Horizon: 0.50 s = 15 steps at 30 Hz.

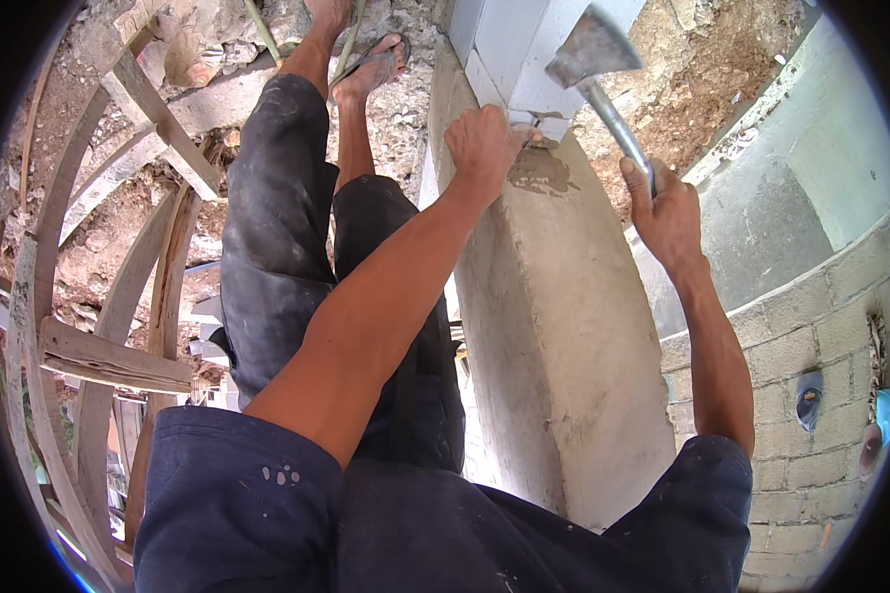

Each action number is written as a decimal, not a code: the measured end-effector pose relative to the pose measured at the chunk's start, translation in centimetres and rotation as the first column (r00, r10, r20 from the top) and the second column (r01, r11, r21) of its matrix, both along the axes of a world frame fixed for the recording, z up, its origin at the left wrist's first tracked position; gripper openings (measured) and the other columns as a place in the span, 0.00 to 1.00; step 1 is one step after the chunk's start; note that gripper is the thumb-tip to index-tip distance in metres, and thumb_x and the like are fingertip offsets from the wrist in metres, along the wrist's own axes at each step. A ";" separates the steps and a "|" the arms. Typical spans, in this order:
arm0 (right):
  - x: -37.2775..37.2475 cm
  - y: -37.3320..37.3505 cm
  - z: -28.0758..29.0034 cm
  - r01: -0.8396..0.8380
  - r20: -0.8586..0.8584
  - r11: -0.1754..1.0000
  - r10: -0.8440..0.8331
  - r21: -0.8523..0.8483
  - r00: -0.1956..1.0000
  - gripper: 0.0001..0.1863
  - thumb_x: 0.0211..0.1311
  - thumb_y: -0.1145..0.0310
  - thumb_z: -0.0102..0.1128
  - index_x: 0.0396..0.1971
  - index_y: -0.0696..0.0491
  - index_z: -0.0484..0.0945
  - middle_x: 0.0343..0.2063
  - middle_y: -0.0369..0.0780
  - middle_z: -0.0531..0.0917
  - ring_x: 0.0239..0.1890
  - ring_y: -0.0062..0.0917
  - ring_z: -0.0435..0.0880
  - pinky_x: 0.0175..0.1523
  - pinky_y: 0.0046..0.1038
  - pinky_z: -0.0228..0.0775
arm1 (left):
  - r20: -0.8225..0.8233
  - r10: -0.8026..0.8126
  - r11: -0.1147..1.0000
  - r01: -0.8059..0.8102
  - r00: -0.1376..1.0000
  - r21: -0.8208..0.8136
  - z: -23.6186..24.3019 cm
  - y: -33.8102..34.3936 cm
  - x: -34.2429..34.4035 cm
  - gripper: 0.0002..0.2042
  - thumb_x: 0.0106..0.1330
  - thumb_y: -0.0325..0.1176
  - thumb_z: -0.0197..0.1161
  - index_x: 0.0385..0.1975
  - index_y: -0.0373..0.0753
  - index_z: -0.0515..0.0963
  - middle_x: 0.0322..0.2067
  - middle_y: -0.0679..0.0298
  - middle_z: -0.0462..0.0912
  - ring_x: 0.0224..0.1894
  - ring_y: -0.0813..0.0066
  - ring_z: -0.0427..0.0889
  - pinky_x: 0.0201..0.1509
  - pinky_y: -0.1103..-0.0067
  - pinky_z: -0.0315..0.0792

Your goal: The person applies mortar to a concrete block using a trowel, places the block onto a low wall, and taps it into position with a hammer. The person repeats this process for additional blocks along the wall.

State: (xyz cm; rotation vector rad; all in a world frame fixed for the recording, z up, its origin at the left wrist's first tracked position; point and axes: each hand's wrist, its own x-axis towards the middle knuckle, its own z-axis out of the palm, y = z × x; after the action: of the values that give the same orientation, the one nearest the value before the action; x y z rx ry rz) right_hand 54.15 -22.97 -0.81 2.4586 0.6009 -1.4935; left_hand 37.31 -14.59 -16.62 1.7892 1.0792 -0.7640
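the right hand [667,212] has its fingers clamped around the metal handle of a hatchet [603,74], raised above a concrete beam [554,296]. the left hand [485,143] presses fingers together, perhaps on a small block [554,127], beside a wet mortar patch [542,173].

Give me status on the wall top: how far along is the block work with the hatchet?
Done: the plastered wall stands below, and pale blocks sit on its top. In hand: the left hand presses on the wall top by a grey mortar patch; the right hand grips a raised hatchet. Left: the mortar patch is rough, not smoothed. Other courses are hidden.
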 end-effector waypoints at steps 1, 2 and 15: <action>-0.1 0.6 0.1 0.160 0.052 0.978 -0.168 0.130 0.984 0.29 0.68 0.44 0.45 0.24 0.59 0.73 0.12 0.49 0.76 0.16 0.47 0.79 0.24 0.41 0.72 | 0.021 0.000 1.000 0.000 1.000 0.012 0.4 -0.2 -0.4 0.28 0.39 0.61 0.73 0.19 0.37 0.83 0.15 0.57 0.80 0.21 0.60 0.82 0.26 0.69 0.73; -0.8 -0.5 0.1 0.028 0.041 0.999 -0.030 0.042 0.999 0.30 0.68 0.44 0.44 0.23 0.59 0.73 0.11 0.49 0.76 0.16 0.46 0.79 0.23 0.41 0.71 | 0.005 -0.002 1.000 0.002 1.000 -0.006 0.6 -0.6 -0.8 0.28 0.39 0.61 0.73 0.19 0.36 0.83 0.15 0.57 0.80 0.21 0.60 0.82 0.26 0.69 0.73; -0.9 -4.2 -0.1 -0.205 -0.020 0.979 0.205 0.003 0.979 0.20 0.65 0.54 0.55 0.23 0.56 0.71 0.13 0.49 0.76 0.20 0.43 0.80 0.25 0.41 0.69 | -0.021 -0.008 0.999 0.007 1.000 -0.046 1.6 0.0 -0.5 0.29 0.40 0.63 0.72 0.21 0.38 0.83 0.16 0.55 0.80 0.22 0.57 0.83 0.26 0.67 0.74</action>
State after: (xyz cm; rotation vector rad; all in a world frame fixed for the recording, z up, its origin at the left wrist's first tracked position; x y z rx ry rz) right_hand 53.29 -27.19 -0.93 2.3030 0.8313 -1.4390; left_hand 36.78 -14.61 -15.07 1.7513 1.0610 -0.8078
